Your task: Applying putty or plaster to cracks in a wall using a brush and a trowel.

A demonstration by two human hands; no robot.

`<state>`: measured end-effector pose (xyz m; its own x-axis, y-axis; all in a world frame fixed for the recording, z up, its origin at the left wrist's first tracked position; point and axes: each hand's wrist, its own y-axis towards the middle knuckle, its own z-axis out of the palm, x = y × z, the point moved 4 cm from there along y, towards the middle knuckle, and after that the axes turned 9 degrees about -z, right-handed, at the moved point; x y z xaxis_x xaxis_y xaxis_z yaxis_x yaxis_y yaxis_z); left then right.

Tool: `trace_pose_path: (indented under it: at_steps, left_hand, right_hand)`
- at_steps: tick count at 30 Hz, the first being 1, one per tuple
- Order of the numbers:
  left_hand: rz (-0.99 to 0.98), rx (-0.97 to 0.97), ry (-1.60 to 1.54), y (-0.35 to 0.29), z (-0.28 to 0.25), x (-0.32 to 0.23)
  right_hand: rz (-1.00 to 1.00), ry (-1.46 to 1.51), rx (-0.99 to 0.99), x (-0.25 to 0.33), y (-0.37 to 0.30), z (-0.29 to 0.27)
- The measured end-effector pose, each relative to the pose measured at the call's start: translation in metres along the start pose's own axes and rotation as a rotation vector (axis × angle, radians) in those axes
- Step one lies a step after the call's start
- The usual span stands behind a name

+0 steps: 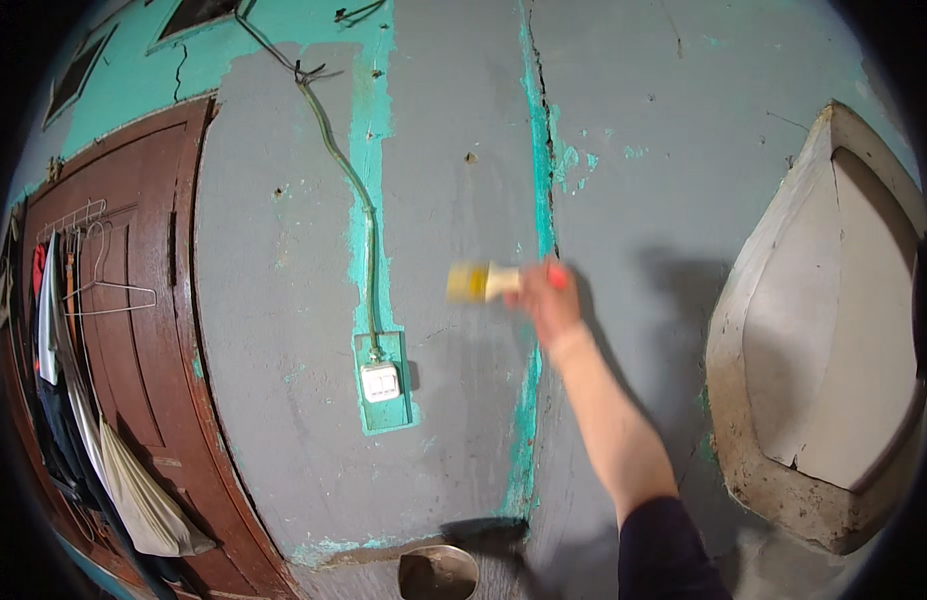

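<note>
My right hand (551, 308) is closed round the handle of a paintbrush (491, 281), which has yellowish bristles and a pale handle with a red end. The bristles point left and look slightly blurred. Behind the brush is a grey-painted wall (453, 390); whether the bristles touch it I cannot tell. Just beside my hand, a turquoise strip (523, 440) with a dark crack runs down the wall. A metal bowl (438, 574) shows at the bottom edge, its contents unclear. My left hand is out of the picture.
A white switch (380, 381) on a turquoise plate hangs from a cable (334, 150) left of the brush. Further left is a brown door (133, 360) with clothes (148, 500) and a wire hanger (111, 300). A pale-framed recess (728, 400) stands at the right.
</note>
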<state>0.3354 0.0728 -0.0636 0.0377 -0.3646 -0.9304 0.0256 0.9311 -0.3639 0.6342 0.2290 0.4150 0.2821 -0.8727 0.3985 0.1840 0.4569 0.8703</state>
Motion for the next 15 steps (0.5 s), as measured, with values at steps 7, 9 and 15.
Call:
trace_pose_path:
  at_steps: [7,9,15]
  left_hand:
    - [0.022,-0.041,-0.051,0.014,-0.007,-0.001]
    - [0.019,-0.059,-0.071,0.013,-0.012,0.001]
    - [-0.016,-0.133,-0.134,-0.001,-0.028,0.019]
  right_hand:
    - [-0.461,-0.493,-0.110,0.028,0.200,0.034]
    - [-0.510,-0.815,-0.135,0.024,0.221,0.021]
    - [-0.544,-0.614,-0.083,0.041,0.205,0.050]
